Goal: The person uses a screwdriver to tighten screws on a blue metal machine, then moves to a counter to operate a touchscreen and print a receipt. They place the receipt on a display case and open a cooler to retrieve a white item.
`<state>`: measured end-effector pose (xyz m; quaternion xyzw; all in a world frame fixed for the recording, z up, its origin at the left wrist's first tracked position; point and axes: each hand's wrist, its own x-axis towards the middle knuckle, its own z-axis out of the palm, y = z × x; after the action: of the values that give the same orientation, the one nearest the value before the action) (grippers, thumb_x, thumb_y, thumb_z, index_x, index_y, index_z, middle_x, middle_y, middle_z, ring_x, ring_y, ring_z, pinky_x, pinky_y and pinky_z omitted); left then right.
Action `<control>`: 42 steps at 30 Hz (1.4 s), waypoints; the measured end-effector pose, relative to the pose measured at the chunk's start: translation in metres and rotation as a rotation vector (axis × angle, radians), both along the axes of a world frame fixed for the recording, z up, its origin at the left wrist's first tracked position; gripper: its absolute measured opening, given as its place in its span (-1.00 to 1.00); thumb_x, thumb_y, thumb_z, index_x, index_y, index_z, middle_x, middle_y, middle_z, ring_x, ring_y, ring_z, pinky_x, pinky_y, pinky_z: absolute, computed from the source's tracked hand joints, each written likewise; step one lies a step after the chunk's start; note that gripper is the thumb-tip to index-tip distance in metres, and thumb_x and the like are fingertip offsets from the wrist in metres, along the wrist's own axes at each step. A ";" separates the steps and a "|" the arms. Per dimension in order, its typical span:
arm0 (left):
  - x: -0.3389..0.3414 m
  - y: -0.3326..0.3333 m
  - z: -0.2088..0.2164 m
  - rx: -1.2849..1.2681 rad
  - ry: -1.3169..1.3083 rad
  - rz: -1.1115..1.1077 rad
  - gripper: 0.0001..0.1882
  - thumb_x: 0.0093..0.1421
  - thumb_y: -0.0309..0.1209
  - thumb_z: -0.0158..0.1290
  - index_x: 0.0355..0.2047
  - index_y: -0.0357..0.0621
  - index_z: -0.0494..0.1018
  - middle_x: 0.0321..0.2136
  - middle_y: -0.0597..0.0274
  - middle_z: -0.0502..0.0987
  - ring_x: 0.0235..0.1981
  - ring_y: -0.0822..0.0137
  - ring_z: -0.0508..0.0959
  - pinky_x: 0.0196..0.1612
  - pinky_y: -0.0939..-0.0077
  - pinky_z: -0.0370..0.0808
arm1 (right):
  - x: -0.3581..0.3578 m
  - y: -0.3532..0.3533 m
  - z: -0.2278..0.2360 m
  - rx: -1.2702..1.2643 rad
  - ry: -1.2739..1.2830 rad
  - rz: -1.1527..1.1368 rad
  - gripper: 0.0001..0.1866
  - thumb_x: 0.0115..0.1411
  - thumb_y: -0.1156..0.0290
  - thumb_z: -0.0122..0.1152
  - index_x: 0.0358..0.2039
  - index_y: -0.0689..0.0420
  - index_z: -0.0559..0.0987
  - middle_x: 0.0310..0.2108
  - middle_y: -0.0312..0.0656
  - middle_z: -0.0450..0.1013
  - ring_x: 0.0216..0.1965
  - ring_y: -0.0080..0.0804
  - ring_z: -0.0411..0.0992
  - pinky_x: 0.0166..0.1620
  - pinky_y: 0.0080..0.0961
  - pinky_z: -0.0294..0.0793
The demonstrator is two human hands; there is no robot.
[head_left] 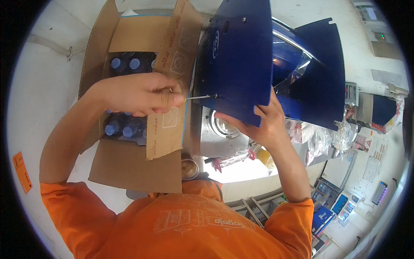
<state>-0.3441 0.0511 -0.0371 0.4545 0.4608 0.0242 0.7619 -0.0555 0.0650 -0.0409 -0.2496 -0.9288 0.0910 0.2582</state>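
My left hand (148, 94) is closed around a thin screwdriver (198, 97), its handle mostly hidden in my fingers. The shaft points right, and its tip meets a small screw (216, 96) in the side of a dark blue panel (237, 56). That panel belongs to a larger blue casing with a second side plate (325, 64) and a shiny curved part (286, 54) between. Under the lower edge of the near panel, my right hand (269, 121) grips it, thumb to the left and the other fingers partly hidden behind it.
An open cardboard box (133, 166) with several blue-capped bottles (113, 127) stands left, just below my left forearm. Below the casing are a metal surface with a round fitting (225, 125), pliers with red handles (217, 165), clear plastic bags (319, 140) and a round container (189, 168).
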 end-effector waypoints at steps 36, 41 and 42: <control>0.031 -0.038 -0.017 1.517 0.516 0.033 -0.85 0.11 -0.41 0.13 -0.41 -0.26 0.49 -0.50 0.04 0.50 -0.45 0.06 0.56 -0.37 0.24 0.48 | -0.006 -0.008 0.001 0.140 0.078 -0.056 -0.61 -0.23 0.21 0.53 -0.52 0.22 0.57 -0.33 -0.20 0.44 -0.26 -0.21 0.42 -0.26 -0.41 0.48; 0.017 -0.005 -0.001 0.590 0.166 -0.110 -0.73 0.29 -0.29 -0.01 -0.33 -0.28 0.51 -0.60 0.25 0.38 -0.67 0.39 0.32 -0.57 0.50 0.29 | -0.007 -0.010 0.001 0.142 0.063 -0.063 -0.62 -0.23 0.21 0.53 -0.56 0.23 0.56 -0.33 -0.19 0.45 -0.24 -0.21 0.43 -0.25 -0.42 0.49; 0.013 0.002 -0.003 0.318 0.084 -0.066 -0.68 0.33 -0.24 -0.05 -0.32 -0.29 0.49 -0.61 0.30 0.34 -0.68 0.47 0.24 -0.60 0.56 0.21 | -0.007 -0.010 0.002 0.139 0.063 -0.060 -0.61 -0.23 0.21 0.53 -0.56 0.23 0.56 -0.33 -0.19 0.45 -0.24 -0.21 0.43 -0.25 -0.42 0.49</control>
<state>-0.3307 0.0531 -0.0397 0.5850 0.4673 0.0526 0.6608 -0.0629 0.0551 -0.0392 -0.2560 -0.9164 0.0261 0.3066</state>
